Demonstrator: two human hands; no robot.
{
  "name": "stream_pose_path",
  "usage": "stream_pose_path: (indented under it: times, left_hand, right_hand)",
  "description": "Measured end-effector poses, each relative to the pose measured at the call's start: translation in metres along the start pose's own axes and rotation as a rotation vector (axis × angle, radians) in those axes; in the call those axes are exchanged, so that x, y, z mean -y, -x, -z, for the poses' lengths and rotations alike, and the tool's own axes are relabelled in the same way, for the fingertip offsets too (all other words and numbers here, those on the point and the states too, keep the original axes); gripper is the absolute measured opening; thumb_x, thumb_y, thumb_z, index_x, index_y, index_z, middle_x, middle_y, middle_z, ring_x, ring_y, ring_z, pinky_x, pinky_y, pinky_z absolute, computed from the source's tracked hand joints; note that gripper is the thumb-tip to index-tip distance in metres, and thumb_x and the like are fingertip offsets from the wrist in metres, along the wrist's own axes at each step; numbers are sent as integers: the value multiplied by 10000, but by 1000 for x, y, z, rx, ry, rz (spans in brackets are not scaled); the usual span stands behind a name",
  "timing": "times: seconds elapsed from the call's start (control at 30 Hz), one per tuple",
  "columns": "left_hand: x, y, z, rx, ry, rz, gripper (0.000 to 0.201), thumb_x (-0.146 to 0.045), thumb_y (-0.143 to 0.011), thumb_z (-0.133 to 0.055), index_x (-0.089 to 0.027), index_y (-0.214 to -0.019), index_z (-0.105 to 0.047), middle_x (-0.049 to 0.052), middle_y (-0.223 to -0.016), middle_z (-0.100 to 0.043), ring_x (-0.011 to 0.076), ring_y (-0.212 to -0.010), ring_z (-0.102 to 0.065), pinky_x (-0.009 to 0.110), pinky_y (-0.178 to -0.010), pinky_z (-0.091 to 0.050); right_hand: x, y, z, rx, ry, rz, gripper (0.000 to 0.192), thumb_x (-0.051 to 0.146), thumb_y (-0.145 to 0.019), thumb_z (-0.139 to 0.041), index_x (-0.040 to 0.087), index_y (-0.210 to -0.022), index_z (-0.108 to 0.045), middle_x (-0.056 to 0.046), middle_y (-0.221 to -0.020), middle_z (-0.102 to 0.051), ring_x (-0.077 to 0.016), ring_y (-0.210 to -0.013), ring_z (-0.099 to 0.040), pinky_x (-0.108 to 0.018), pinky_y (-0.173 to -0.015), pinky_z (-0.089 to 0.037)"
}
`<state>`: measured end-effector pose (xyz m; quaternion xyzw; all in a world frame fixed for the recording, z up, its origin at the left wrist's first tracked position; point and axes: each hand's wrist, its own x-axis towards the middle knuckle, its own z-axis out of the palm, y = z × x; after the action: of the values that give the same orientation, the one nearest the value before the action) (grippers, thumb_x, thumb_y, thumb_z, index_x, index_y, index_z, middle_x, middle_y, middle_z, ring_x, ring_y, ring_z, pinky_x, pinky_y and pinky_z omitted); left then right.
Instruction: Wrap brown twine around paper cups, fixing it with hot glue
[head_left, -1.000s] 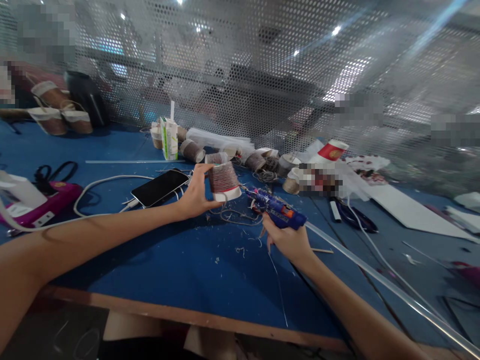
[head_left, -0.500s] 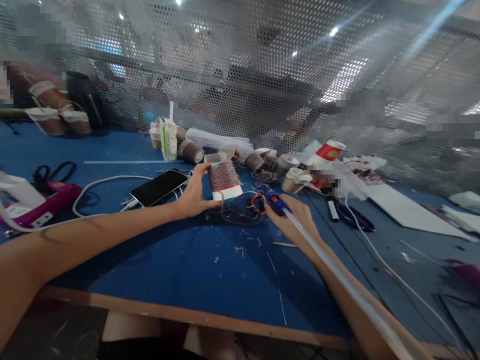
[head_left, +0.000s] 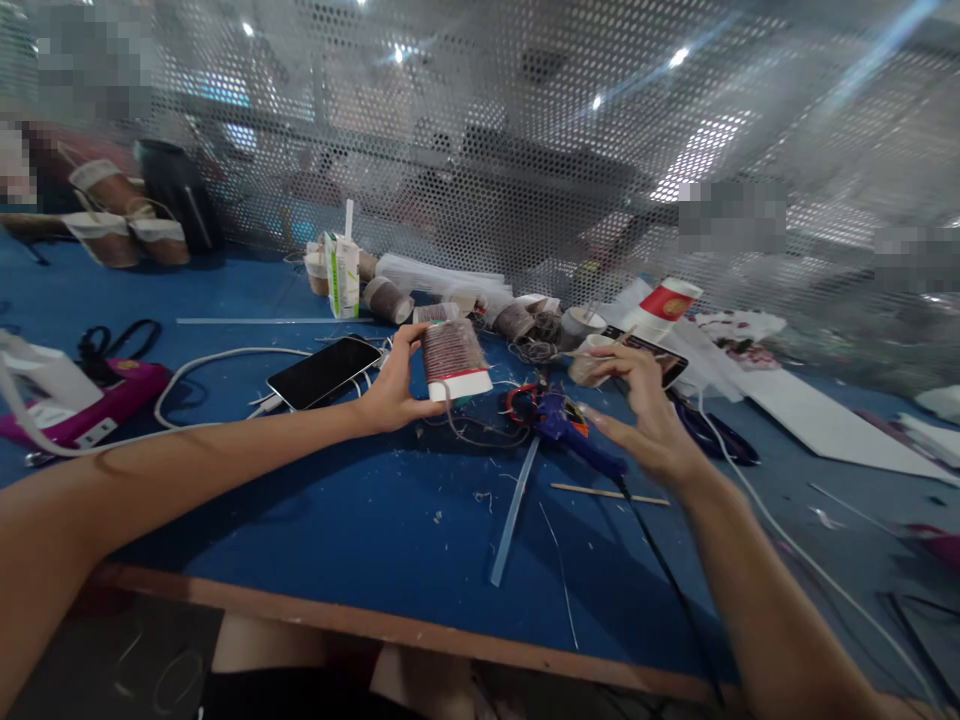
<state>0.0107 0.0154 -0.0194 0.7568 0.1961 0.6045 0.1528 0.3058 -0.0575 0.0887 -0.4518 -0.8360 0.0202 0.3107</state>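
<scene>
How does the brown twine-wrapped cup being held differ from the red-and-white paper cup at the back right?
The brown twine-wrapped cup has twine around most of its side, while the red-and-white paper cup shows a printed red band and no twine. The twine-wrapped cup is held in the left hand; the red-and-white cup is in neither hand, farther back. Both show some red and white.

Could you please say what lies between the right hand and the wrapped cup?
The head view shows a blue glue gun between the right hand and the wrapped cup, plus loose cord.
</scene>
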Motion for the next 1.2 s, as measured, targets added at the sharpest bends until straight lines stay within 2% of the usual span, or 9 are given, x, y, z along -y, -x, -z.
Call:
stream_pose_path:
  times: [0.03,0.23,0.4,0.5,0.63,0.77,0.87,1.07,1.2]
  left_hand:
    - [-1,0,0,2,0,-2,898,-525,-703,-790,-281,-1378,-252,128,-1330,-424,318,-1277,-502,533,-1133,-430]
    - [-3,0,3,16,2,23,895,-544,-708,-783,-252,-1365,-251,137,-1308,-404,325,-1241,-520,539,-1098,-456]
    - [-5,0,3,52,29,82,886,-532,-694,-788,-228,-1352,-278,141,-1311,-424,336,-1260,-504,549,-1120,-416]
    - [-5,-1,3,121,82,79,868,-530,-677,-789,-229,-1339,-316,142,-1309,-455,337,-1257,-510,544,-1110,-425]
    - [-5,-1,4,209,111,60,849,-500,-674,-784,-218,-1336,-334,152,-1300,-471,351,-1248,-519,568,-1100,-431]
    - [-7,-2,6,257,172,45,830,-494,-698,-771,-225,-1343,-322,153,-1309,-464,358,-1282,-500,573,-1127,-406]
    - [-10,-3,9,271,233,43,797,-519,-724,-749,-235,-1334,-323,146,-1302,-472,342,-1271,-517,549,-1118,-423]
    - [-16,-6,14,286,261,93,725,-588,-750,-679,-224,-1294,-367,128,-1238,-529,309,-1185,-568,501,-1043,-476]
    - [-19,-9,14,329,137,147,677,-529,-722,-689,-203,-1255,-431,119,-1195,-570,303,-1118,-588,502,-991,-489]
  right_hand:
    - [10,1,-9,-58,-103,11,239,429,-843,-534,229,-947,-454,-177,-1308,-528,-326,-1272,-464,-549,-1093,-334]
    - [54,11,-64,339,-500,-152,342,537,-881,-534,227,-929,-396,-148,-1181,-615,-269,-1063,-582,-430,-881,-475]
    - [64,11,-67,464,-982,-288,426,619,-882,-537,253,-896,-321,-20,-776,-672,-181,-697,-646,-354,-679,-490]
    - [69,8,-56,403,-1162,-344,430,615,-849,-596,264,-882,-350,89,-537,-552,-104,-392,-438,-265,-444,-351]
    - [70,4,-43,158,-1281,-334,396,527,-792,-712,258,-832,-423,121,-447,-434,-74,-364,-318,-240,-418,-280]
    - [57,3,-46,-11,-1157,-397,370,507,-796,-706,258,-850,-436,106,-477,-509,-84,-364,-379,-224,-384,-286]
    - [42,3,-51,-55,-857,-428,387,586,-805,-639,261,-887,-444,70,-527,-586,-139,-397,-501,-267,-389,-383]
    - [24,6,-51,-456,-11,-234,267,497,-858,-565,234,-897,-537,-100,-877,-692,-282,-882,-636,-461,-776,-503]
    - [30,8,-52,-454,-295,-79,225,460,-873,-555,246,-945,-546,-111,-1137,-680,-303,-1143,-592,-519,-981,-441]
